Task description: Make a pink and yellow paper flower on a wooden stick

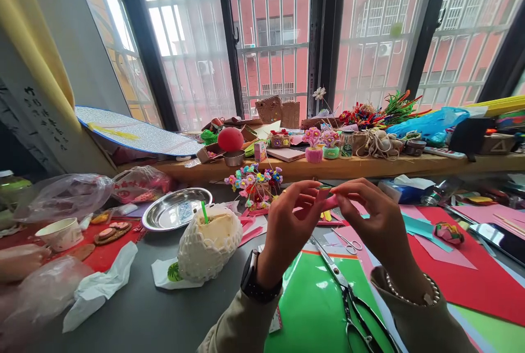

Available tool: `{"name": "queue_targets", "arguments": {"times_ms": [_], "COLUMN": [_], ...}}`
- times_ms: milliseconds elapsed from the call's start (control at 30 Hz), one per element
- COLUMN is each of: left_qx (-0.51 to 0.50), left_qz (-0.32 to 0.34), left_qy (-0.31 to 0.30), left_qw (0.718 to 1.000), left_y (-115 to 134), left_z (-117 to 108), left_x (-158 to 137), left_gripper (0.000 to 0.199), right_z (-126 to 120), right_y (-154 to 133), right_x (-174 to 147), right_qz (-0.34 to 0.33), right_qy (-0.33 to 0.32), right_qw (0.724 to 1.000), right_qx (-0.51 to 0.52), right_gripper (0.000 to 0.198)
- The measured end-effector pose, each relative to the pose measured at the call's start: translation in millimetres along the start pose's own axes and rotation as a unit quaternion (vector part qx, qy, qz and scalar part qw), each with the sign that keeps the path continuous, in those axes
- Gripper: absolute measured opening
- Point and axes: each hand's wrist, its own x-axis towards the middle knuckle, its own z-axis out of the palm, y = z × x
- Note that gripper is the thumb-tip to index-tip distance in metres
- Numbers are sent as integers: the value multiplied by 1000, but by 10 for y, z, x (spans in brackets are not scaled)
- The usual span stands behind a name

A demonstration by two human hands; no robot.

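Observation:
My left hand (289, 227) is raised over the table, its fingertips pinching a small pink strip (327, 203) that looks like paper. The fingertips of my right hand (375, 213) close on the strip's other end; fingers partly cover it. Below them lies a shiny green sheet (311, 293). Large metal scissors (337, 271) rest on this sheet, handles toward me. Just beyond, small scissors (349, 242) lie on pink paper. Behind my left hand stands a bunch of small colourful flowers (256, 180) on thin stems.
At left are a coconut in foam netting (211, 249) with a green straw, a steel plate (153, 216), crumpled tissue (104, 282) and a paper cup (61, 232). Another person's hand (22, 257) shows at the left edge. Red paper (488, 276) and a phone (498, 238) lie right.

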Motion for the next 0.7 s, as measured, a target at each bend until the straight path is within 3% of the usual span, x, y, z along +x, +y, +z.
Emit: {"name": "queue_targets", "arguments": {"times_ms": [133,300,700], "left_qx": [9,-23,-29], "left_qz": [27,22,4], "left_qy": [-2,13,-80], "left_qw": [1000,999,996], "left_y": [-24,-16,3], "left_z": [31,14,-134], "left_x": [-30,-34,-6], "left_gripper": [18,18,17], "right_z": [-16,-24,-42], "right_y": [-13,-91,-145], "right_x": [-2,-35,-44], "right_qz": [-35,-29,-124], "right_qy": [-22,11,-29], "right_qw": [998,994,986], "right_qx": [-51,-100,-106], "right_gripper": [13,9,12]}}
